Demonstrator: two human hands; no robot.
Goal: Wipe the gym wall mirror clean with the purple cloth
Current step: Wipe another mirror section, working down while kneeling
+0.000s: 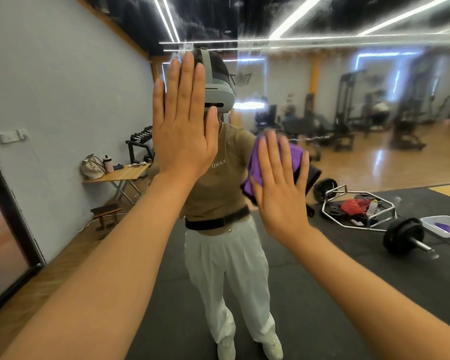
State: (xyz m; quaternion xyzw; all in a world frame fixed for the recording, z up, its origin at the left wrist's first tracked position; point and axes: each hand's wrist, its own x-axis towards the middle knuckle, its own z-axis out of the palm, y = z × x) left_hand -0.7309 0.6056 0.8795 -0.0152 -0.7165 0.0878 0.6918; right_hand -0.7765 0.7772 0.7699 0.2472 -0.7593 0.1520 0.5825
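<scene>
Gym floor, grey wall and ceiling lights all show as a reflection, since the mirror (348, 81) fills nearly the whole view. Its upper part, from about 12 to 2 o'clock, looks streaked and hazy. The right hand (281, 188) lies flat, fingers straight, pressing the purple cloth (270, 158) against the glass just right of centre. The left hand (182, 131) is spread wide and flat toward the glass at about 11 o'clock; whether it touches I cannot tell.

A bare palm on the glass would probably leave fresh prints on it. The cloth is bunched under the fingers with a loose flap at its lower left, so it could slip free or smear rather than lift dirt.

Reflected at 3 to 4 o'clock lie a barbell (403, 236), a hex bar (359, 211) and a white tray (444, 226); these sit behind the person, so a step backward risks a trip. A folding table (120, 174) with a bag (92, 167) stands at 9 o'clock.
</scene>
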